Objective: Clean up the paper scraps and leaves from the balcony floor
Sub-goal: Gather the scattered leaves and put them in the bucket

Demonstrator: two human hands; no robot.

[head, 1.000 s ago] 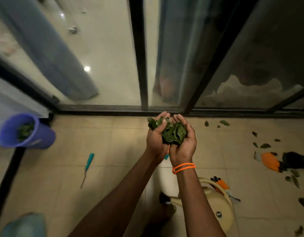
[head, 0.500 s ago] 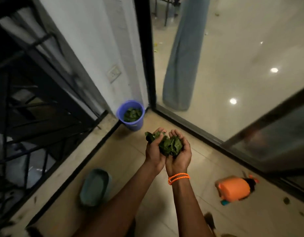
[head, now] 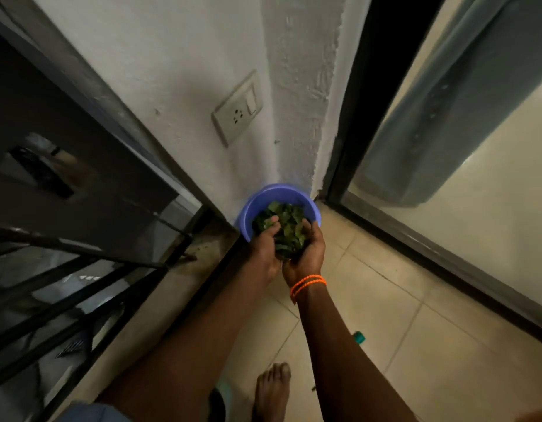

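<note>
Both your left hand (head: 265, 249) and right hand (head: 307, 254) cup green leaves (head: 286, 236) with curled fingers (head: 272, 223) over the purple bucket (head: 278, 194).

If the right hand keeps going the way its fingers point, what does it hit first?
Most likely the leaves already in the purple bucket, then its far wall. The right hand cups leaves at the rim beside the left hand; depth is uncertain.
</note>
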